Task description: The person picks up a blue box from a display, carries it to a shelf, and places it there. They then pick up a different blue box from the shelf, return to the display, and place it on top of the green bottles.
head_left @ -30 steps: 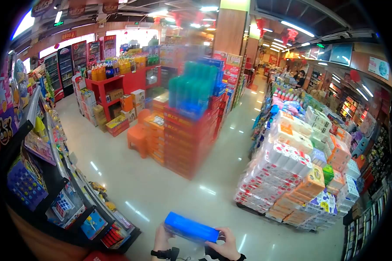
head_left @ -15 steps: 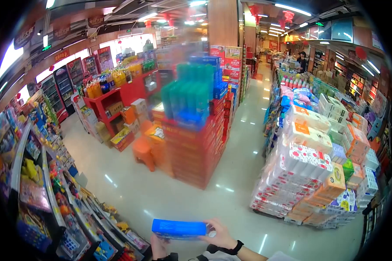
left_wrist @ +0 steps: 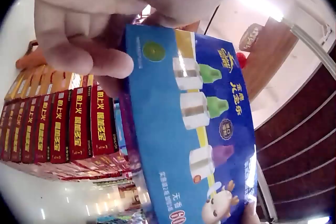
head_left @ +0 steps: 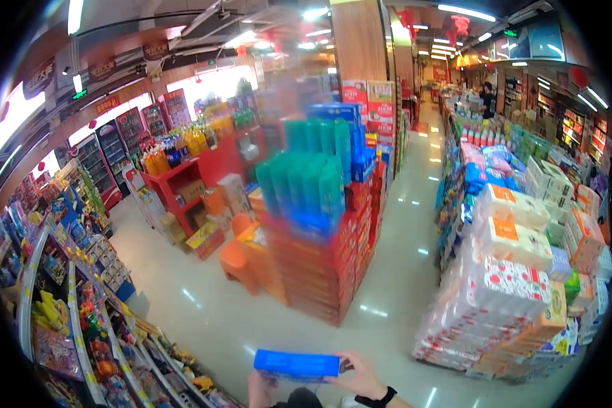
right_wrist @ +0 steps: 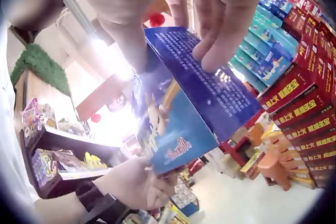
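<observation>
Near, my left hand [head_left: 258, 389] and right hand [head_left: 359, 376] grip a blue box [head_left: 296, 363] by its ends, contents hidden.

- pale, glossy floor [head_left: 374, 353]: an orange stool [head_left: 236, 262] and stacked red cartons [head_left: 313, 272] stand close together on it
- red shelf [head_left: 219, 163]: bottles [head_left: 156, 162] in a row along its top
- pale-edged shelf [right_wrist: 79, 175]: yellow items [right_wrist: 93, 161] near its right end, packets [right_wrist: 55, 161] to their left

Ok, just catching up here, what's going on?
A person's left hand and right hand grip opposite ends of a blue box, holding it up in a store. In the head view, stocked shelves stand to the left, a stack of red cartons ahead, and piled wrapped packs to the right.
</observation>
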`<state>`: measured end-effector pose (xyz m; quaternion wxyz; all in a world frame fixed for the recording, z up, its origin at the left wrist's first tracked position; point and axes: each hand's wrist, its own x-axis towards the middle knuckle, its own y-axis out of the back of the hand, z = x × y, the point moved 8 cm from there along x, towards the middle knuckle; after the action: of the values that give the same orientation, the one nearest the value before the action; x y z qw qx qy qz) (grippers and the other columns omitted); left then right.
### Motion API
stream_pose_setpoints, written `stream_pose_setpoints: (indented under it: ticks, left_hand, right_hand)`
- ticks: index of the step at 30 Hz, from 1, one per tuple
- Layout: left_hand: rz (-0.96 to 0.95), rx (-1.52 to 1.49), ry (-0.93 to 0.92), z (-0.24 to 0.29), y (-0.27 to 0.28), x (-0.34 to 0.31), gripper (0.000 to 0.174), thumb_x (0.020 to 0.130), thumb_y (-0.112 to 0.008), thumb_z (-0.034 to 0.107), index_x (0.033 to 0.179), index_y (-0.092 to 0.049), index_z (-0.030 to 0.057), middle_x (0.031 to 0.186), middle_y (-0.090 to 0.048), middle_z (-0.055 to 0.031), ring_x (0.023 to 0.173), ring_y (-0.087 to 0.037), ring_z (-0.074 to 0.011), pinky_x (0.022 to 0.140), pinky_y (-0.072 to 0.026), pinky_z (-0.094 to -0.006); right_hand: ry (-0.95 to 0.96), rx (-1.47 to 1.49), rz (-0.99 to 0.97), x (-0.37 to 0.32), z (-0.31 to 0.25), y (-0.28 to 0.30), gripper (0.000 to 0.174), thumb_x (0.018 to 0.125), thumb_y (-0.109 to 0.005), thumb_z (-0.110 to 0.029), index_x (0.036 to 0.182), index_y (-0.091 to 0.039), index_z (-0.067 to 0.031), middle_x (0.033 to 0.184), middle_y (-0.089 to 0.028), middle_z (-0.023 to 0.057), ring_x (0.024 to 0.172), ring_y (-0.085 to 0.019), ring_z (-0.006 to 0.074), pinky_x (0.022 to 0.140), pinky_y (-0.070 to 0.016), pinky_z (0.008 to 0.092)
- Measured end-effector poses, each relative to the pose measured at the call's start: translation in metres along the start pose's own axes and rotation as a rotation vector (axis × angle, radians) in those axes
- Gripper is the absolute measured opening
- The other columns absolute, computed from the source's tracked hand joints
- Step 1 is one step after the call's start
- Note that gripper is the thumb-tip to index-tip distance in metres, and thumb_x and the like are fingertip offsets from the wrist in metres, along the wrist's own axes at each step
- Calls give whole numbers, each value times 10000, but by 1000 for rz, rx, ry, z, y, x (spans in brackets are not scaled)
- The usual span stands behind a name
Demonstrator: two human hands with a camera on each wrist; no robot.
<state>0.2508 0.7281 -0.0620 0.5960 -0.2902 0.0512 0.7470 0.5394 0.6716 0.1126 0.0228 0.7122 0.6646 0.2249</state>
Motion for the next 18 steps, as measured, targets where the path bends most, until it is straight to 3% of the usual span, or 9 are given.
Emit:
stream_pose_setpoints:
  ticks: [3,4,7,11,16,18]
  left_hand:
    - [24,126,36,-27,14,65,360,952,-438,356,995,-605,40,775,-645,-120,696,-617,-217,582,-483,-359]
    - [15,173,35,-16,4,68,357,951,-437,348,1000,-606,37,777,-647,-119,703,-619,-218,592,-485,-362]
    - [-87,530,-130,77,-44,30,489,995,-373,433,989,-640,23,883,-670,-69,810,-607,-227,746,-485,-376]
    - [-117,367,-284,115,-33,68,499,997,-366,446,889,-599,18,851,-621,-107,813,-554,-232,742,-457,-395]
    - [-145,296,-384,177,-3,115,538,1008,-332,509,912,-592,48,775,-541,-59,753,-491,-200,692,-424,-371]
    - [-174,265,-424,186,17,144,536,1006,-336,522,926,-595,59,770,-522,-45,738,-467,-185,680,-412,-355]
  right_hand:
    - [-243,283,68,21,20,-13,537,708,-816,-123,1188,-580,-88,909,-629,86,742,-613,182,658,-535,319]
    - [-273,249,63,30,28,-16,584,694,-832,-142,1219,-578,-100,911,-626,72,768,-615,181,675,-538,328]
    - [-355,142,74,65,48,-28,594,690,-835,-136,1225,-578,-103,985,-619,80,817,-615,181,701,-542,330]
    - [-280,133,26,119,53,-60,581,694,-826,-108,1216,-573,-97,1072,-594,87,872,-610,185,720,-546,328]
    - [-73,37,19,200,36,-112,591,683,-811,-61,1221,-566,-79,1096,-590,93,915,-603,198,764,-548,337]
    - [-81,41,9,225,31,-136,596,680,-804,-51,1225,-564,-74,1104,-594,94,917,-603,199,782,-547,337]
